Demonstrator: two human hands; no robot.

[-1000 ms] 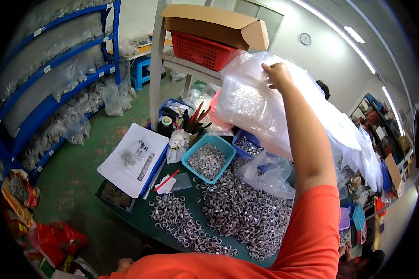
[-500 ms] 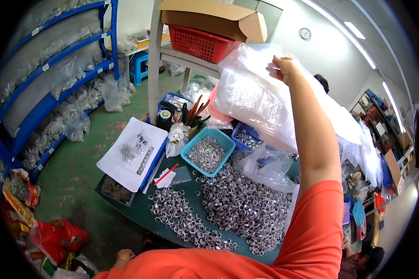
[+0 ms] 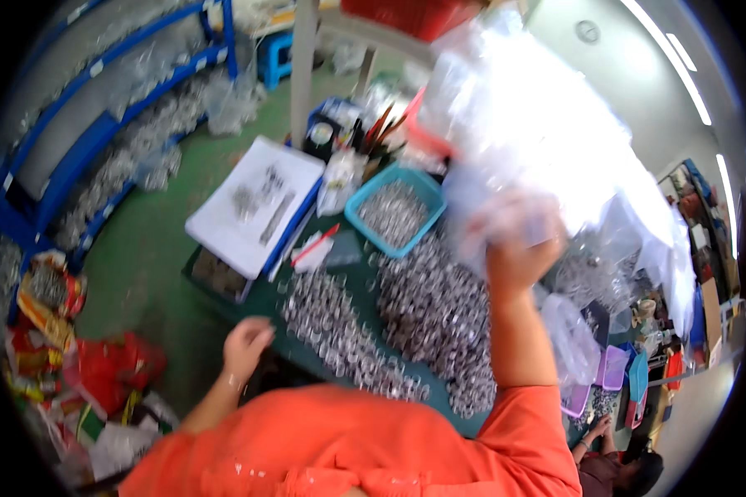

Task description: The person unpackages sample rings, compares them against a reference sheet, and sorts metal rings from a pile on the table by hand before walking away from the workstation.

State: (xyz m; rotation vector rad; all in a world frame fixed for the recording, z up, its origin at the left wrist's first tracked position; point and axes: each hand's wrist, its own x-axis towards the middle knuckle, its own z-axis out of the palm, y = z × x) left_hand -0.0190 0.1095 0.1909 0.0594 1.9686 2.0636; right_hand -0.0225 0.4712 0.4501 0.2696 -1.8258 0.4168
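Observation:
My right hand [image 3: 526, 236], smeared by motion, is closed on a clear plastic bag [image 3: 481, 219] above the far right of the metal ring pile [image 3: 435, 306]. Behind it, more clear plastic bags [image 3: 539, 116] hang in a bright, blurred stack. My left hand [image 3: 247, 344] is beside the table's near left edge, its fingers loosely bent and apart, with nothing visible in it. Nearest to it lies a smaller spread of metal rings [image 3: 336, 327]. A teal basket [image 3: 358, 217] of small metal parts stands behind the piles.
Left of the basket, papers [image 3: 253, 207] lie on a box, with a red pen [image 3: 315, 244] nearby. A grey stand [image 3: 304, 74] carries a red basket [image 3: 414, 16]. Blue shelves [image 3: 99, 132] hold bagged parts. At the lower right sits another person [image 3: 601, 468], near purple trays [image 3: 612, 369].
My right hand has come down and nearer from the plastic stack, bringing a bag with it. My left hand has risen to the table's edge. The view has shifted.

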